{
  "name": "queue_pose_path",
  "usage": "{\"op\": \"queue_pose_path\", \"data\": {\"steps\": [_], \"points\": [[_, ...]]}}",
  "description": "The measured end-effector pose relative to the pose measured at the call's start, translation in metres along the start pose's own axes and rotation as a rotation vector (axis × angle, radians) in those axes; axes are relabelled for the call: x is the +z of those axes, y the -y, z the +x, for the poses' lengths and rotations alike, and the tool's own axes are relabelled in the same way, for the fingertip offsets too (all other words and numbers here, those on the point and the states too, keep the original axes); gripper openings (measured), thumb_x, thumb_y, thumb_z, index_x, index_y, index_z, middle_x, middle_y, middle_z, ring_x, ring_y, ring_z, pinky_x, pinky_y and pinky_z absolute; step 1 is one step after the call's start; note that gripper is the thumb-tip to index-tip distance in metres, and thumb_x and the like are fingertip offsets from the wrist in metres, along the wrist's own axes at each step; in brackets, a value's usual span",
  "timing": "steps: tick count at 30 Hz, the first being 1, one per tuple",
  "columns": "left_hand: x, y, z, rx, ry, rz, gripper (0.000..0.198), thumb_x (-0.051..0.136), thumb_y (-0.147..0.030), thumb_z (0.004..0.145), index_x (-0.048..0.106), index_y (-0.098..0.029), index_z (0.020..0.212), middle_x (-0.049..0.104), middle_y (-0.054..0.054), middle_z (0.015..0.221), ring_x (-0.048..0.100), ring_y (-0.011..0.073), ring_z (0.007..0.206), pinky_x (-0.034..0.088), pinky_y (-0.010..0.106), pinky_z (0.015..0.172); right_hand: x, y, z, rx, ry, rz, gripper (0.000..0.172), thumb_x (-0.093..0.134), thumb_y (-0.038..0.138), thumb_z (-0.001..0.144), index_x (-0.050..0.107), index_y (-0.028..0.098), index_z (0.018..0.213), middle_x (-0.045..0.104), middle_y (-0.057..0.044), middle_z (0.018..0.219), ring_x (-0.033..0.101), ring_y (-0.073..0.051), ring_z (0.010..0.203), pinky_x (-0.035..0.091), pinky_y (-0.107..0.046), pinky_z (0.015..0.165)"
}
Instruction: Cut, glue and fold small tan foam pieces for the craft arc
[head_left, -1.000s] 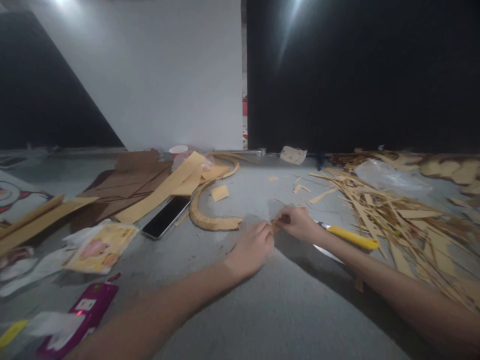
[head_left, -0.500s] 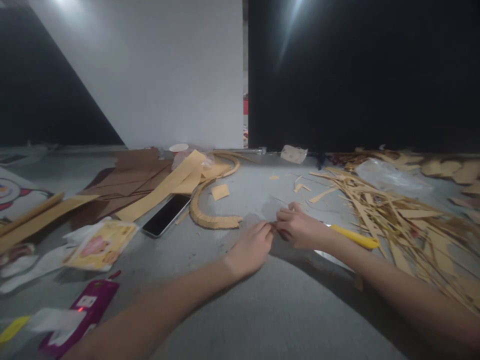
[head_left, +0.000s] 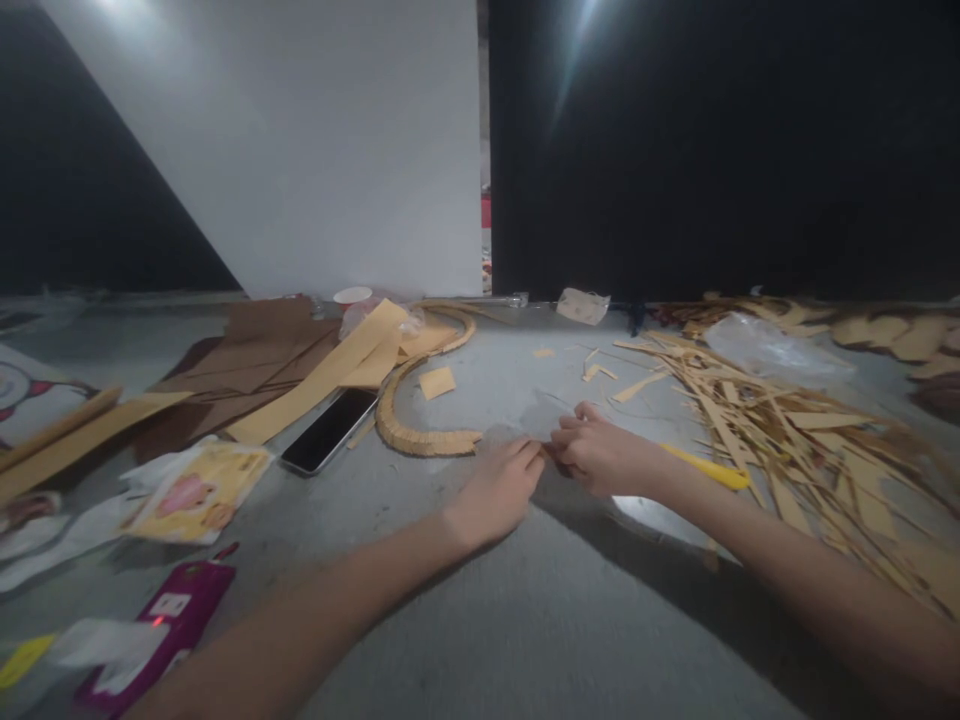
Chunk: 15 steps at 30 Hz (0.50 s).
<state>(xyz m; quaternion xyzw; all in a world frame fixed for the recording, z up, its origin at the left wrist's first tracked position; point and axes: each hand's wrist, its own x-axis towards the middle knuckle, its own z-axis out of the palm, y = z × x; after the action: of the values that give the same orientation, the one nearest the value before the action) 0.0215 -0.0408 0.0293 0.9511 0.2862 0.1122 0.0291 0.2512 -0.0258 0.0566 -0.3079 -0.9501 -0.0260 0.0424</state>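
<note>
My left hand [head_left: 501,490] rests low over the grey surface with its fingers closed and their tips pressed down. Close beside it, my right hand [head_left: 596,452] is pinched, its fingertips nearly meeting those of the left. A small brownish sliver shows between the two sets of fingertips, too small and blurred to name. Just left of my left hand ends a curved tan strip [head_left: 427,440] built of many short segments, winding back toward the wall. A yellow-handled tool [head_left: 709,467] lies behind my right forearm, partly hidden by it.
A heap of thin tan strips [head_left: 780,430] spreads at the right under a clear plastic bag [head_left: 772,350]. At the left lie a phone [head_left: 330,430], a yellow tissue pack [head_left: 199,490], brown sheets [head_left: 262,345] and a purple device [head_left: 161,635]. A tan square [head_left: 436,382] sits inside the curve.
The whole view has shifted slightly. Both hands stay together in nearly the same place and pose, the right forearm now covering more of the yellow-handled tool.
</note>
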Motion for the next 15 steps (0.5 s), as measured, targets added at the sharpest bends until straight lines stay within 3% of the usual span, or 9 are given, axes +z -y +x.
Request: {"op": "queue_pose_path", "data": {"steps": [8,15], "points": [[-0.005,0.009,0.001,0.043,-0.006,-0.059,0.041,0.046,0.003,0.090,0.062,-0.014,0.124,0.069,0.014,0.127,0.061,0.0291,0.130,0.050,0.044,0.114,-0.003,-0.005,0.000,-0.060,-0.012,-0.027,0.026,0.060,0.010,0.097,0.067,0.018,0.074,0.067,-0.005,0.078,0.053,-0.021,0.082,0.026,-0.041,0.085],[-0.004,0.015,0.000,-0.143,-0.015,-0.249,0.047,0.042,0.009,0.083,0.060,-0.018,0.117,0.066,0.012,0.117,0.066,0.0258,0.113,0.055,0.038,0.098,0.006,-0.010,0.001,-0.181,-0.168,-0.149,0.030,0.054,0.015,0.109,0.072,0.017,0.086,0.065,-0.006,0.086,0.052,-0.023,0.088,0.030,-0.040,0.087]]}}
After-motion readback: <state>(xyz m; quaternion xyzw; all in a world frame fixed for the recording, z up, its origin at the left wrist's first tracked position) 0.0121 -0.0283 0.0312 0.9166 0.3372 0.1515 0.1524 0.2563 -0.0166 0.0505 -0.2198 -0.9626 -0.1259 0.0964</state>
